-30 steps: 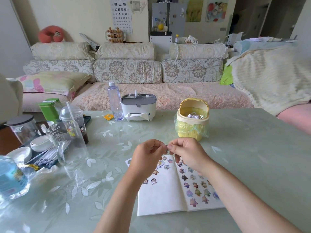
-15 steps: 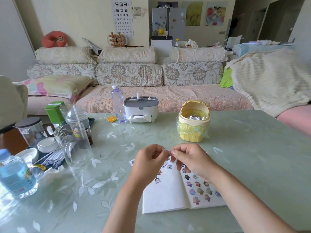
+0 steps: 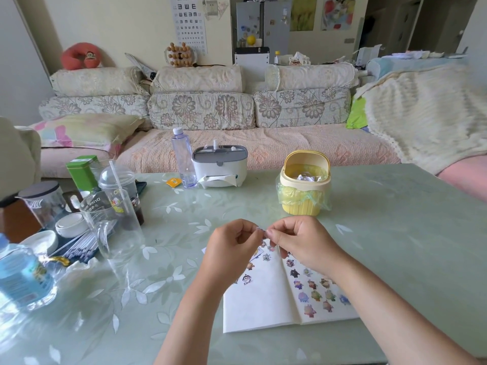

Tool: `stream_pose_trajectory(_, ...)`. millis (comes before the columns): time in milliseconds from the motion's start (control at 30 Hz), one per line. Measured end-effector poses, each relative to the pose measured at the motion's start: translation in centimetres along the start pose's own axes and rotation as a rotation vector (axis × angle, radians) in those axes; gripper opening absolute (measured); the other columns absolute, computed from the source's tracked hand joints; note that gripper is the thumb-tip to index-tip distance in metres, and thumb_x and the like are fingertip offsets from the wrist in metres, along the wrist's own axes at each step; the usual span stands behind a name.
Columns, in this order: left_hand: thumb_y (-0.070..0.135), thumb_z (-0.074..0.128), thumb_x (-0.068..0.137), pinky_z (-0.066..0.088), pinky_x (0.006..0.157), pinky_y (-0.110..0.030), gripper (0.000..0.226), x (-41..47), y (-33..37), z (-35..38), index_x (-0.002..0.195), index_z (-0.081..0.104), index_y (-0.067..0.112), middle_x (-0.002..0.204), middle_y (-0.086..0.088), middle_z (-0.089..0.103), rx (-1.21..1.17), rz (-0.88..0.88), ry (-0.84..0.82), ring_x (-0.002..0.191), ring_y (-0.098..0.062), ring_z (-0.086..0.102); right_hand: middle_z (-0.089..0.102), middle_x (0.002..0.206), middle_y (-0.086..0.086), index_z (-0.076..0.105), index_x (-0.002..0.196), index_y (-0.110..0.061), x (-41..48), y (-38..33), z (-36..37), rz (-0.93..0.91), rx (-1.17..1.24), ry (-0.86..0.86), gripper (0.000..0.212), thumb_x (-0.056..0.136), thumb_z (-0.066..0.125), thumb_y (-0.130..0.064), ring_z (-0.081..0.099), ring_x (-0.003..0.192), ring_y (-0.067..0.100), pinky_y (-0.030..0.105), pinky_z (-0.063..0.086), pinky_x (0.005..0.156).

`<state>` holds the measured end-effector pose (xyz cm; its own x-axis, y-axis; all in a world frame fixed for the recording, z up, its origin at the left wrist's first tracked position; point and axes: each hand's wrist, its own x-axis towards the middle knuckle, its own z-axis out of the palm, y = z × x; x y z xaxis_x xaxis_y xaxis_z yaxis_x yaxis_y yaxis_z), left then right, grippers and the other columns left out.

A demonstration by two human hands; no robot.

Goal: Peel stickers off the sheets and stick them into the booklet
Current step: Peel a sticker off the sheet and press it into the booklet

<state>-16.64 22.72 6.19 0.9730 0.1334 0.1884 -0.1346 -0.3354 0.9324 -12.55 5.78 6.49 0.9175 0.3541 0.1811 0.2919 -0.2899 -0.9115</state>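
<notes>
An open white booklet [image 3: 266, 299] lies on the table before me, its right page covered with several small cartoon stickers, a few more on the left page. My left hand [image 3: 232, 248] and my right hand [image 3: 300, 243] are raised above the booklet's top edge, fingertips meeting. Between them they pinch a tiny sticker piece [image 3: 261, 229]. A corner of a sticker sheet [image 3: 257, 252] peeks out under my left hand, mostly hidden.
A yellow mini bin [image 3: 303, 185] with a plastic liner stands just beyond my hands. A tissue box [image 3: 220, 167] and a water bottle [image 3: 183, 159] stand farther back. Cups, a glass jug [image 3: 113, 222], dishes and a big bottle [image 3: 21, 275] crowd the left side.
My hands stay together pinching the small piece with only slight finger shifts. The camera view has tilted up a little, so the booklet sits lower in view.
</notes>
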Motion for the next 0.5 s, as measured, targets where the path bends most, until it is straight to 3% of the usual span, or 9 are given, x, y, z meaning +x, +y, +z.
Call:
stream_pose_trajectory(200,0.02,0.068,0.09,0.043,0.049,-0.013,0.013,-0.07,0.06,0.35,0.078,0.07,0.018,0.078,-0.017,0.069,0.022,0.009,0.007,0.062,-0.013,0.055,0.066,0.063,-0.007,0.075,0.082,-0.016,-0.03,0.04,-0.07,-0.025,-0.073,0.022,0.015,0.094,0.067,-0.014,0.054,0.051,0.005,0.016,0.044,0.054)
stream_pose_trajectory(333,0.021,0.068,0.089,0.043,0.049,-0.012,0.013,-0.01,0.03,0.53,0.077,0.071,0.019,0.078,-0.014,0.071,0.032,0.001,0.019,0.063,-0.013,0.057,0.057,0.052,-0.016,0.074,0.079,-0.018,-0.11,0.04,-0.23,-0.043,-0.112,0.021,0.017,0.094,0.067,-0.014,0.046,0.048,0.0,0.013,0.039,0.052)
stream_pose_trajectory(500,0.022,0.069,0.089,0.042,0.047,-0.015,0.011,0.01,0.04,0.78,0.078,0.072,0.019,0.071,-0.005,0.071,0.051,0.001,0.05,0.056,-0.012,0.056,0.048,0.052,-0.012,0.07,0.075,-0.014,-0.2,0.29,0.34,-0.063,-0.141,0.045,0.022,0.095,0.062,-0.017,0.037,0.051,0.005,0.024,0.035,0.051)
